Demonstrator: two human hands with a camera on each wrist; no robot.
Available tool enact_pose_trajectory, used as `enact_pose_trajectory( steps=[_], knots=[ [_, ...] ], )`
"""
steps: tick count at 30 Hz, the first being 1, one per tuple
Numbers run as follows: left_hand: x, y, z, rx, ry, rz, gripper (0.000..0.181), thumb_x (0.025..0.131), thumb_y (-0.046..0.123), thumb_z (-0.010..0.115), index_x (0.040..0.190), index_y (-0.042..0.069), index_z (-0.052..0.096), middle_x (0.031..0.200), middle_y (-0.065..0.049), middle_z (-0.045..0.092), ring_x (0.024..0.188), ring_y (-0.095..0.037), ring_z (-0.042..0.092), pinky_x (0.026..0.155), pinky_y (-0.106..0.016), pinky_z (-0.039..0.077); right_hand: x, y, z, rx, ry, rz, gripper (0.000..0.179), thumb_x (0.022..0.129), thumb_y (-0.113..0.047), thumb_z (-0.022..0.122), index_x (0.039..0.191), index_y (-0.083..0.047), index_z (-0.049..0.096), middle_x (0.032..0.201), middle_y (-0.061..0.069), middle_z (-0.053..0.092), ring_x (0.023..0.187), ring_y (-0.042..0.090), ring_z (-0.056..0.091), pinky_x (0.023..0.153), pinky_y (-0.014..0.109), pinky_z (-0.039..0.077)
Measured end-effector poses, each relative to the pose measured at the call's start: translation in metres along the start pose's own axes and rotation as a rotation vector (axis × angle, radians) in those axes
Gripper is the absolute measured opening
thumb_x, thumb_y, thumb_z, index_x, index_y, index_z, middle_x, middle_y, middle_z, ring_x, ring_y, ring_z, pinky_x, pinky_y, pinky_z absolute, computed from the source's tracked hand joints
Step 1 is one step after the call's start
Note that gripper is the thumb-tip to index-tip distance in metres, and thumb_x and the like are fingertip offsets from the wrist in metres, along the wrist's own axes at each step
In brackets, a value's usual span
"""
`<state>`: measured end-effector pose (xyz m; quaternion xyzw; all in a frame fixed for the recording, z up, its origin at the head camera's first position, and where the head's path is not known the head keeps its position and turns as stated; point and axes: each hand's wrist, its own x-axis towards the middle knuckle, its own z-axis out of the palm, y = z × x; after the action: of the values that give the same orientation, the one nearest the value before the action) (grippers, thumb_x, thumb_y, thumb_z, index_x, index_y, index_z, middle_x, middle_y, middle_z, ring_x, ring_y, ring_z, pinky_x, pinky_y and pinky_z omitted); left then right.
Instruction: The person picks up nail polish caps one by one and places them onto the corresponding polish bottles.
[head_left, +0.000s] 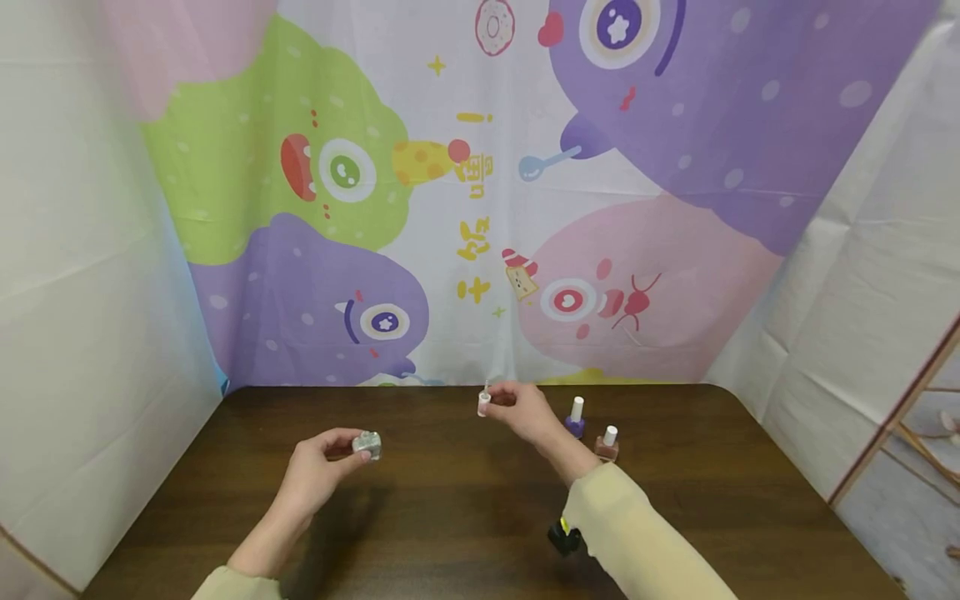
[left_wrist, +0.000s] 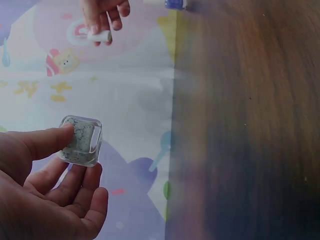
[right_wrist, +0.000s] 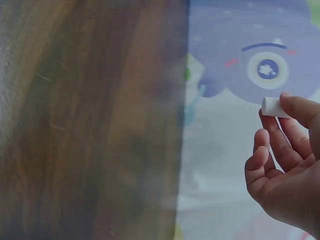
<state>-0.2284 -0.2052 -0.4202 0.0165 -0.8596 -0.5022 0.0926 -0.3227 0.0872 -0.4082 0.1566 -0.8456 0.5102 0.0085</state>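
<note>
left hand (head_left: pixel 318 468) pinches clear speckled bottle (head_left: pixel 367 445) at left, thumb opposing fingers, likely for steadiness; right hand (head_left: pixel 527 410) pinches white cap (head_left: pixel 483 406) at far centre, brush (head_left: pixel 487 387) upward, probably keeping it off table (head_left: pixel 435 525); purple bottle (head_left: pixel 575 427), brown bottle (head_left: pixel 607 447) stand right, beside right forearm (head_left: pixel 573 457); sleeve (head_left: pixel 637 533) partly hides black object (head_left: pixel 561 539)

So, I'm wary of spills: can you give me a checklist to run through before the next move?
1. Left hand gripping the speckled bottle: ok.
2. Right hand pinching the white cap: ok.
3. Brush stem lined up with that bottle: not ok, they're well apart.
4. Purple bottle and brown bottle capped and standing: ok.
5. Wet polish on the stem: cannot tell, too small.
</note>
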Motion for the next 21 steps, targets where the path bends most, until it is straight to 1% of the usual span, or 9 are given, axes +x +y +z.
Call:
enact_pose_trajectory(
  steps=[2,3,6,9,10,13,15,17,21],
  knots=[
    [0.0,0.002,0.0,-0.008,-0.002,0.005,0.032,0.08,0.011,0.074,0.11,0.003,0.067,0.101,-0.011,0.068,0.091,-0.016,0.061,0.071,-0.022,0.048,-0.002,-0.003,-0.01,0.02,0.009,-0.018,0.024,0.082,-0.017,0.073,0.101,-0.003,0.068,0.093,0.008,0.07,0.089,0.018,0.064,0.077,0.032,0.052],
    [-0.001,0.004,-0.001,-0.01,-0.003,0.008,0.032,0.08,0.012,0.074,0.11,0.002,0.067,0.101,-0.011,0.068,0.091,-0.016,0.061,0.07,-0.022,0.048,-0.004,-0.005,-0.014,0.024,0.015,-0.053,0.025,0.082,-0.019,0.073,0.1,-0.002,0.068,0.091,0.008,0.07,0.087,0.017,0.064,0.075,0.03,0.052],
    [-0.002,0.008,-0.001,-0.016,-0.004,0.007,0.033,0.08,0.014,0.074,0.11,0.003,0.066,0.102,-0.01,0.067,0.091,-0.016,0.061,0.071,-0.022,0.048,-0.009,-0.009,-0.028,0.026,0.039,-0.064,0.027,0.081,-0.022,0.074,0.1,-0.003,0.068,0.09,0.006,0.07,0.084,0.014,0.064,0.074,0.03,0.051],
    [-0.002,0.012,-0.001,-0.011,0.004,0.011,0.033,0.08,0.016,0.075,0.11,0.004,0.067,0.102,-0.01,0.067,0.092,-0.015,0.06,0.071,-0.021,0.048,-0.011,-0.012,-0.04,0.008,0.049,-0.018,0.027,0.081,-0.022,0.074,0.101,-0.004,0.067,0.093,0.006,0.07,0.087,0.015,0.063,0.077,0.03,0.05],
    [-0.001,0.013,0.0,-0.01,0.008,0.014,0.033,0.08,0.016,0.075,0.11,0.004,0.067,0.102,-0.01,0.067,0.091,-0.016,0.06,0.071,-0.021,0.047,-0.012,-0.013,-0.043,-0.003,0.05,0.012,0.027,0.082,-0.02,0.073,0.103,-0.003,0.067,0.095,0.007,0.07,0.088,0.017,0.063,0.079,0.032,0.05],
    [-0.001,0.018,0.001,-0.008,0.029,0.024,0.033,0.079,0.017,0.076,0.108,0.004,0.067,0.099,-0.009,0.067,0.089,-0.015,0.06,0.07,-0.021,0.047,-0.014,-0.016,-0.054,-0.031,0.063,0.027,0.026,0.083,-0.018,0.072,0.104,-0.002,0.067,0.096,0.009,0.069,0.088,0.018,0.062,0.078,0.031,0.05],
    [-0.001,0.022,0.002,-0.004,0.041,0.032,0.032,0.079,0.017,0.076,0.108,0.004,0.068,0.098,-0.009,0.068,0.087,-0.014,0.06,0.069,-0.02,0.047,-0.017,-0.019,-0.062,-0.042,0.079,0.014,0.027,0.084,-0.017,0.072,0.105,-0.002,0.067,0.096,0.01,0.069,0.088,0.018,0.062,0.077,0.029,0.05],
    [-0.002,0.026,0.003,-0.005,0.051,0.044,0.033,0.079,0.018,0.077,0.107,0.004,0.068,0.097,-0.01,0.069,0.084,-0.013,0.061,0.068,-0.02,0.047,-0.021,-0.023,-0.069,-0.03,0.096,0.006,0.027,0.084,-0.018,0.072,0.105,-0.002,0.067,0.096,0.01,0.069,0.087,0.018,0.061,0.076,0.027,0.049],
    [-0.003,0.036,0.005,-0.011,0.053,0.066,0.032,0.078,0.019,0.077,0.106,0.005,0.068,0.095,-0.01,0.07,0.082,-0.012,0.061,0.067,-0.02,0.047,-0.029,-0.03,-0.082,-0.014,0.11,-0.014,0.032,0.085,-0.02,0.07,0.111,-0.002,0.064,0.1,0.011,0.067,0.09,0.021,0.061,0.078,0.026,0.049]
  ],
)
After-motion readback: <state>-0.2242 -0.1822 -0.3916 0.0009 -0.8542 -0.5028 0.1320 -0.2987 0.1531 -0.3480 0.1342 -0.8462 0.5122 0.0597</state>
